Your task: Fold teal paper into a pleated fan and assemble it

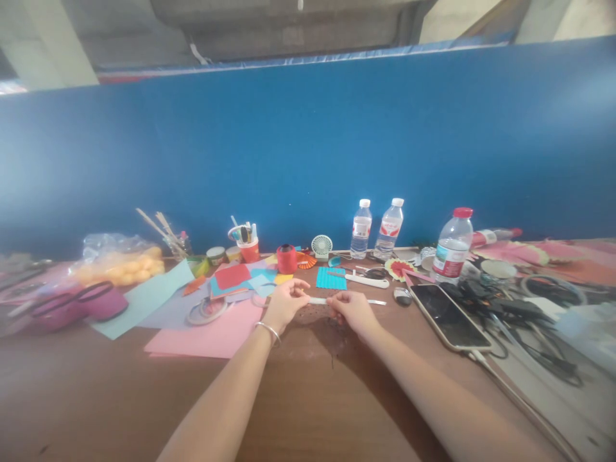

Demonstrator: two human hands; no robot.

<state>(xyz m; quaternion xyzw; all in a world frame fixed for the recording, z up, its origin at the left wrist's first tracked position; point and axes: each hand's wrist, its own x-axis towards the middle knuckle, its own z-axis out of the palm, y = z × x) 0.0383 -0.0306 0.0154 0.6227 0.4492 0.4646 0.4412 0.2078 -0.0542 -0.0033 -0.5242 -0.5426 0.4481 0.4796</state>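
Observation:
Both hands pinch a narrow white strip [317,301], stretched level between them just above the brown table. My left hand [286,301], with a silver bangle at its wrist, has thumb and forefinger closed on the strip's left part. Gripping farther along is my right hand [351,311], its fingers curled in. A thin pale end [378,302] sticks out beyond the right hand; whether it belongs to the same strip I cannot tell. Behind the hands lie a blue corrugated square [331,278] and a white-handled knife [366,280]. Pink paper [206,333] is left of my left hand.
A phone [452,314] on a cable and a tangle of black cords [520,321] lie right. Water bottles [360,231] and a red-capped bottle [452,250] stand behind. Tape rolls [206,312], a red cup [249,250] and purple rings [101,300] are left.

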